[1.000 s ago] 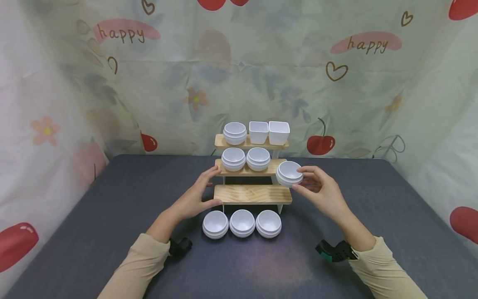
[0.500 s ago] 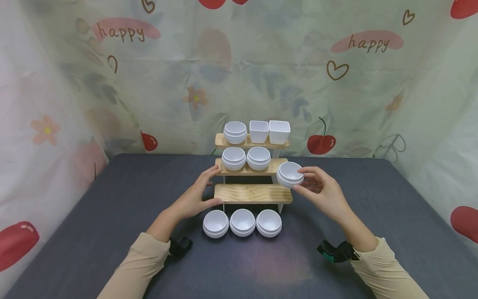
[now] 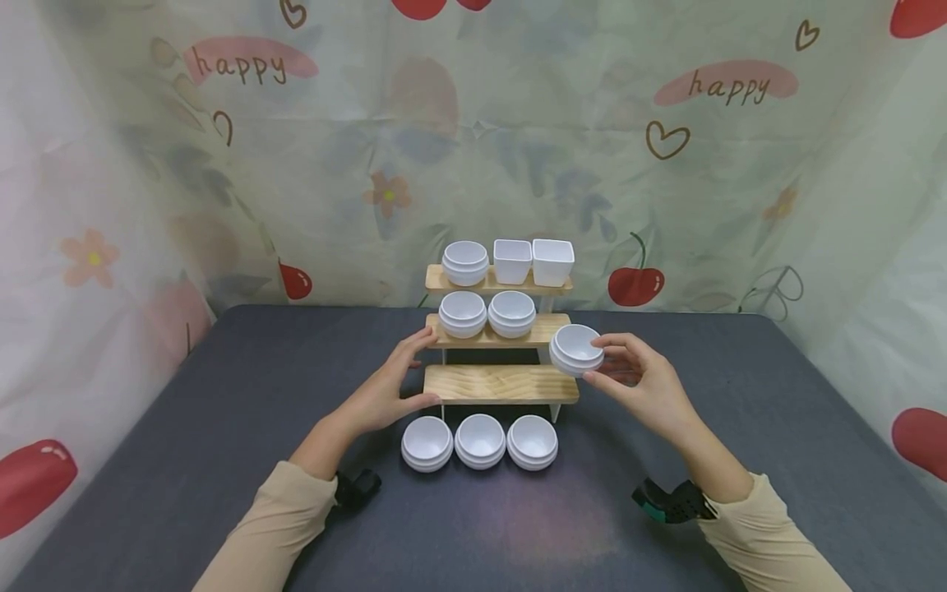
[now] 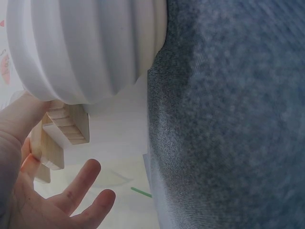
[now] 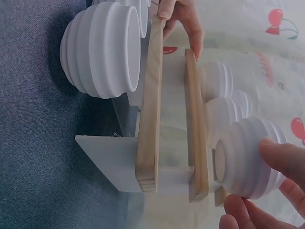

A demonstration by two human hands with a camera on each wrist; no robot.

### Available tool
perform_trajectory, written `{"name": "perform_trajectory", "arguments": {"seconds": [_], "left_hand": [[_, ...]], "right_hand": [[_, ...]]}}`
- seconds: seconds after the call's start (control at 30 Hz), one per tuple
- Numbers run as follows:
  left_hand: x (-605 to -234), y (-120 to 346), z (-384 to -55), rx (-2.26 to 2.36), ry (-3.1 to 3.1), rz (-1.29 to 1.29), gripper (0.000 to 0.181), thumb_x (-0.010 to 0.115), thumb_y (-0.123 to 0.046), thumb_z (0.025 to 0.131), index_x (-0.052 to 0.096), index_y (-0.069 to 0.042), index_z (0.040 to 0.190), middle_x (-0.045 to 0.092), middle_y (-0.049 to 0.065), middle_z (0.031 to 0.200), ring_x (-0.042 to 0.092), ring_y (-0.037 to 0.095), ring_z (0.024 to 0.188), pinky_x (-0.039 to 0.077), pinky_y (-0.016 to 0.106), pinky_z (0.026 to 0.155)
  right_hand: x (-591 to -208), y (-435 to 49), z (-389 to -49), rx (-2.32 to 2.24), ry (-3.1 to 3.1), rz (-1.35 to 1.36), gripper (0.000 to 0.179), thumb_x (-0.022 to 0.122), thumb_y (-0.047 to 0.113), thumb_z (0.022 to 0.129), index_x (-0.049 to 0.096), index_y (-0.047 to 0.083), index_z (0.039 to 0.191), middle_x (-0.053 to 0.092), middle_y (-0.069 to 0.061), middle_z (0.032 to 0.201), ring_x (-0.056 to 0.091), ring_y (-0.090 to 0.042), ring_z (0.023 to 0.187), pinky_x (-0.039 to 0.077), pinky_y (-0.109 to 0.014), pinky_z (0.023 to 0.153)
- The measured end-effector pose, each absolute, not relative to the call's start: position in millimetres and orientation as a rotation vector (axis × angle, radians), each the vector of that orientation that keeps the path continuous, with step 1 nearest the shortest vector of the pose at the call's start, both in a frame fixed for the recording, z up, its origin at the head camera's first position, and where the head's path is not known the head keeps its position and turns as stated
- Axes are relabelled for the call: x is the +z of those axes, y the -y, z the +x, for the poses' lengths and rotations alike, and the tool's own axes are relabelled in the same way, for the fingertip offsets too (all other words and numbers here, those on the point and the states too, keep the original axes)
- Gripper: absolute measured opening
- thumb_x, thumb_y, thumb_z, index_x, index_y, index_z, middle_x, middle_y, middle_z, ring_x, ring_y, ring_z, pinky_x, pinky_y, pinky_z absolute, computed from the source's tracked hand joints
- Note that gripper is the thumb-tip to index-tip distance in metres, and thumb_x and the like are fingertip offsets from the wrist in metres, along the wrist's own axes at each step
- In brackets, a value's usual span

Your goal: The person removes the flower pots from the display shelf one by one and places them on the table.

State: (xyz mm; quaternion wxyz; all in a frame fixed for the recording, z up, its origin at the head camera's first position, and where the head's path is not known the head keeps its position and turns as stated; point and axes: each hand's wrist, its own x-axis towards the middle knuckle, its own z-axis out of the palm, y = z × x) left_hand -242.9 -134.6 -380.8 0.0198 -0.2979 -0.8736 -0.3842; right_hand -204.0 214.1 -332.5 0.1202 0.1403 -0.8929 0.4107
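Note:
A white ribbed round bowl [image 3: 575, 350] is pinched between the thumb and fingers of my right hand [image 3: 639, 378], just off the right end of the middle tier. My left hand [image 3: 381, 390] rests on the left side of a three-tier wooden stand [image 3: 501, 385]. Its thumb touches the lowest board, a finger reaches the middle one, and the other fingers extend free in the left wrist view. Two similar round bowls [image 3: 512, 314] stand on the middle tier. The lowest board bears nothing. In the right wrist view the held bowl [image 5: 248, 160] is beside the middle board's end.
Three round white bowls [image 3: 480, 441] stand in a row on the dark grey tabletop [image 3: 473, 534] before the stand. On the top tier are a round bowl [image 3: 465, 263] and two square white cups [image 3: 552, 263]. Behind hangs a patterned curtain [image 3: 488, 164].
My right hand has shifted slightly down and to the right with the bowl, away from the middle tier. My left hand stays at the stand.

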Motion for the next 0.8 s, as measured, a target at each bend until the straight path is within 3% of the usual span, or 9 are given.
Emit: {"name": "perform_trajectory", "arguments": {"seconds": [0.53, 0.8], "left_hand": [[-383.1, 135.5, -244.7, -1.186, 2.719, -0.920, 0.084, 0.072, -0.016, 0.082, 0.019, -0.013, 0.147, 0.013, 0.010, 0.156, 0.030, 0.030, 0.139, 0.040, 0.045, 0.108], [-383.6, 135.8, -245.3, -1.185, 2.721, -0.921, 0.084, 0.072, -0.015, 0.082, 0.019, -0.012, 0.147, 0.013, 0.010, 0.156, 0.029, 0.029, 0.140, 0.040, 0.044, 0.108]], "right_hand": [[-337.3, -217.2, -200.8, 1.177, 2.625, 0.425, 0.039, 0.073, 0.019, 0.082, 0.056, 0.011, 0.117, 0.068, -0.013, 0.109, 0.062, 0.001, 0.087, 0.053, -0.013, 0.076], [-338.4, -219.0, -198.1, 1.172, 2.621, 0.439, 0.039, 0.073, 0.017, 0.081, 0.057, 0.010, 0.116, 0.068, -0.014, 0.107, 0.059, 0.007, 0.084, 0.056, -0.020, 0.077]]}}
